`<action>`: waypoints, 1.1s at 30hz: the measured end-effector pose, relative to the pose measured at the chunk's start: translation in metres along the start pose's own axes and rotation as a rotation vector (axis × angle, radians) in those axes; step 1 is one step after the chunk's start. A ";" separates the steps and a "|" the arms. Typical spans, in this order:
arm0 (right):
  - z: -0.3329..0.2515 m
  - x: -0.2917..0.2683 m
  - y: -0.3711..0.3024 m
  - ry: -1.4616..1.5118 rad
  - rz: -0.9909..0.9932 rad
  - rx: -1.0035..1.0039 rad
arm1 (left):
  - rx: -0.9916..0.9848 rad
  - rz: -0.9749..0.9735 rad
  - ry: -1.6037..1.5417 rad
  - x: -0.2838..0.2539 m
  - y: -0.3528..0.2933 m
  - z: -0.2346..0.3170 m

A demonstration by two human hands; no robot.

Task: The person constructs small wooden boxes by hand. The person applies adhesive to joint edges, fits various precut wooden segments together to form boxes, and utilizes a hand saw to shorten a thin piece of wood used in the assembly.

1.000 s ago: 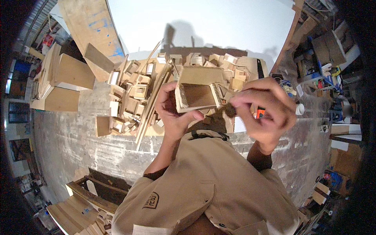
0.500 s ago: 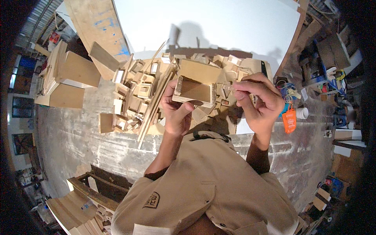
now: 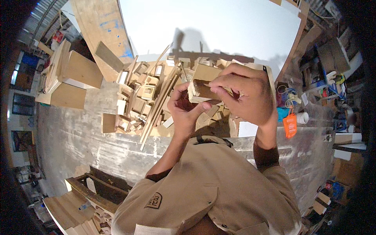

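Note:
My left hand [image 3: 185,111] is closed around the left side of a small open wooden box [image 3: 194,94], its thumb along the near edge. The box is held up above a pile of wood pieces, and its cut edges look rough. My right hand [image 3: 248,92] is over the box's right part, with thumb and fingers pinched together at its opening. Whatever sits between those fingertips is hidden or too small to name. The right hand covers much of the box's right wall.
Small wooden parts and offcuts [image 3: 147,92] lie heaped below, with long thin strips [image 3: 158,111] beside my left hand. A white board [image 3: 219,27] stands behind. Stacked wooden boxes [image 3: 74,74] are at left, an orange bag [image 3: 290,124] and white cup [image 3: 302,117] at right.
My right hand has moved left, from beside the box to over its opening, fingers still pinched. The left hand and box have shifted slightly to the right and the box has turned a little.

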State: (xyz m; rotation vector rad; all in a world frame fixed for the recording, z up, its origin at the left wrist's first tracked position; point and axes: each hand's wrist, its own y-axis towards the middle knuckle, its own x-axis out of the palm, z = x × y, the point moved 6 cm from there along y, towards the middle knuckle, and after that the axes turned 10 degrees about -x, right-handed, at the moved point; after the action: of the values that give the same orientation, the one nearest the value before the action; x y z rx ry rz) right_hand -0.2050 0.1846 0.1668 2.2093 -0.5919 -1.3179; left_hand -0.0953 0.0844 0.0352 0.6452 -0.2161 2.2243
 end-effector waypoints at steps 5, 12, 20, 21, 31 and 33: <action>-0.004 0.022 0.000 0.000 -0.022 0.014 | 0.101 0.072 0.107 -0.012 -0.006 0.020; -0.008 0.036 0.014 0.002 0.127 0.208 | 0.220 0.147 0.239 -0.046 0.002 0.046; 0.011 0.053 -0.006 0.035 0.523 0.385 | 0.349 0.166 0.306 -0.096 0.029 0.063; 0.011 0.057 -0.012 0.048 0.560 0.453 | 0.350 0.159 0.300 -0.100 0.031 0.067; 0.030 0.081 -0.034 0.210 0.818 0.548 | -0.318 -0.075 -0.664 -0.145 0.065 0.026; 0.036 0.085 -0.039 0.228 0.813 0.536 | -0.386 -0.059 -0.740 -0.150 0.068 0.022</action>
State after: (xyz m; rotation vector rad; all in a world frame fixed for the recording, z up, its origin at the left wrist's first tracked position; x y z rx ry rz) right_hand -0.1952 0.1578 0.0708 2.0543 -1.6688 -0.5061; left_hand -0.0537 -0.0664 -0.0193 1.2021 -0.9527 1.7251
